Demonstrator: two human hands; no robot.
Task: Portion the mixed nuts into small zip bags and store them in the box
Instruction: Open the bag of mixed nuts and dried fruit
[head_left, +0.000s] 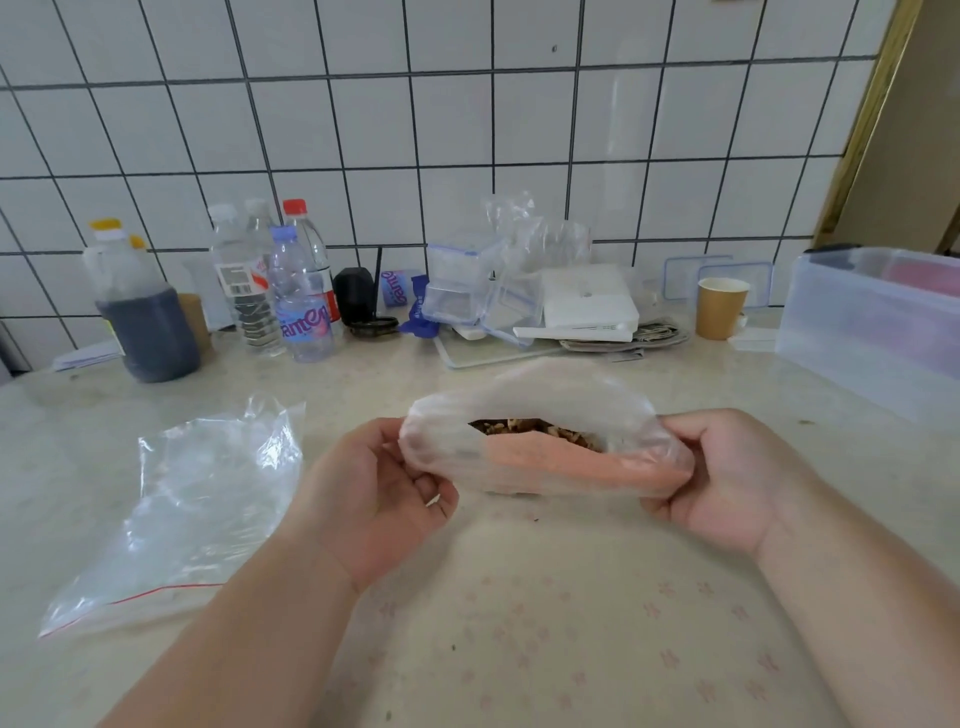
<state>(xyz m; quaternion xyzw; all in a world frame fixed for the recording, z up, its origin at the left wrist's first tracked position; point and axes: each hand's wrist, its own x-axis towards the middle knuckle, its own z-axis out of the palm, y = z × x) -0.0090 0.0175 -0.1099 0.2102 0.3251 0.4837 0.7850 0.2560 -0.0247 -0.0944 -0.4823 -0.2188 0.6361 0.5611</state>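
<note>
- Holding a big see-through plastic bag with a pink front (545, 457), both hands pull its mouth wide open just above the pale stone counter (519, 623).
- The left hand (379, 493) pinches the left end of the bag's rim, with the fingers curled around the plastic.
- The right hand (727, 478) grips the right end of the rim in a closed fist.
- Brown mixed nuts (535, 428) show through the open mouth, down inside the bag.
- A small clear zip bag with a red strip (197, 509) lies flat on the counter to the left, apart from the hands.
- A big clear plastic storage box (872, 322) sits at the far right of the counter, with something pink inside it.
- Near the tiled wall stand some clear water bottles (275, 291) and a jug of dark liquid with a yellow cap (140, 312).
- A brown paper cup (721, 306) stands beside the box.
- A pile of small clear tubs with blue rims (467, 280) sits in the middle by the wall, next to a flat white box (587, 301).
</note>
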